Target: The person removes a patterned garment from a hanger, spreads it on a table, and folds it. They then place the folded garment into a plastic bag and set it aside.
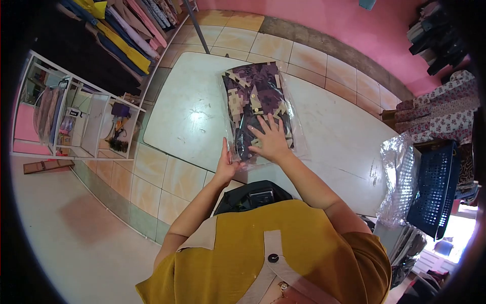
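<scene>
A folded garment in a dark purple, black and tan pixel camouflage print [258, 83], with gold-coloured buttons down its front, lies inside a clear plastic bag [297, 126] on the white table. My right hand [273, 141] rests flat on the lower part of the bag, its fingers spread. At the bag's lower left corner, my left hand [227, 163] grips the plastic edge, thumb over the bag and index finger pointing up along its side. The underside of the bag and some left fingers are hidden.
The white table [177, 116] has a tiled floor around it. To the right, clear plastic packaging [396, 177] lies against a dark blue basket [433, 187]. Hanging clothes [124, 45] and a white-framed display shelf [96, 121] stand left. A dark bag [253, 196] sits at my waist.
</scene>
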Demonstrator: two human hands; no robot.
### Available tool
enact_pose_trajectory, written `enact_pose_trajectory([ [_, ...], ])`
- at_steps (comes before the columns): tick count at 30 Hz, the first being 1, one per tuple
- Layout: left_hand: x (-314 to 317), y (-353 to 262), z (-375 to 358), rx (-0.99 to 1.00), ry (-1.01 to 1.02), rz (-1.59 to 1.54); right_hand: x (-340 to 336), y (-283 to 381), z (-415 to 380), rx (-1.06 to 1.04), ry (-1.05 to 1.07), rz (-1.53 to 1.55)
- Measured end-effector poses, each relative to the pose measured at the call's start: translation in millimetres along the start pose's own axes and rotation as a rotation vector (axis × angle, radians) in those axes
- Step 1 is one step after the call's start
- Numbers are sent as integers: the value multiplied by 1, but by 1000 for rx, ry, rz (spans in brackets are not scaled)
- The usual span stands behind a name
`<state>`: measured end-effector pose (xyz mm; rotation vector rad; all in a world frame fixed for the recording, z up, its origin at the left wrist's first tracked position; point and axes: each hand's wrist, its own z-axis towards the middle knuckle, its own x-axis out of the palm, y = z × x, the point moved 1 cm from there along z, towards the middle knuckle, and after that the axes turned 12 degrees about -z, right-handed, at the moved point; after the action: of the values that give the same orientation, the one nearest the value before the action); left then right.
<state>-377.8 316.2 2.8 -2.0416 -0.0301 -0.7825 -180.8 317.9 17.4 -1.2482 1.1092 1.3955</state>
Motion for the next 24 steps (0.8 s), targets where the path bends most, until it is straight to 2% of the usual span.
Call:
enact_pose_trajectory([
  [6,-10,10,0,67,24,91,-1,0,1,50,6,77],
  [8,-18,17,0,184,-13,302,-1,-8,2,240,-222,-13],
  [9,-16,14,-4,178,-15,304,6,-14,3,302,-211,-2],
  [10,-15,9,-9,162,-6,435,11,-15,-1,308,-207,3],
  [11,-14,3,-11,151,8,569,17,-17,-3,337,-161,-64],
  [12,-12,-3,-13,152,14,574,18,-19,-4,367,-117,-132],
  [14,-7,-11,-21,292,33,1006,-6,-12,-19,338,-80,-81],
  [17,-8,-19,-30,282,91,1189,-12,-5,-52,258,48,-6],
  [19,-15,-24,-35,236,129,1240,-11,-4,-72,231,-97,68],
  [20,-18,-26,-36,189,166,1292,-12,-8,-83,235,-96,66],
  [21,-15,-33,-36,188,172,1293,-13,-13,-94,167,-130,255],
  [22,-9,-45,-35,297,149,1377,-17,-15,-100,97,-164,444],
  [23,-3,-56,-34,407,123,1458,-21,-18,-103,101,-162,445],
  [24,6,-65,-29,399,125,1457,-32,-20,-105,121,-246,446],
])
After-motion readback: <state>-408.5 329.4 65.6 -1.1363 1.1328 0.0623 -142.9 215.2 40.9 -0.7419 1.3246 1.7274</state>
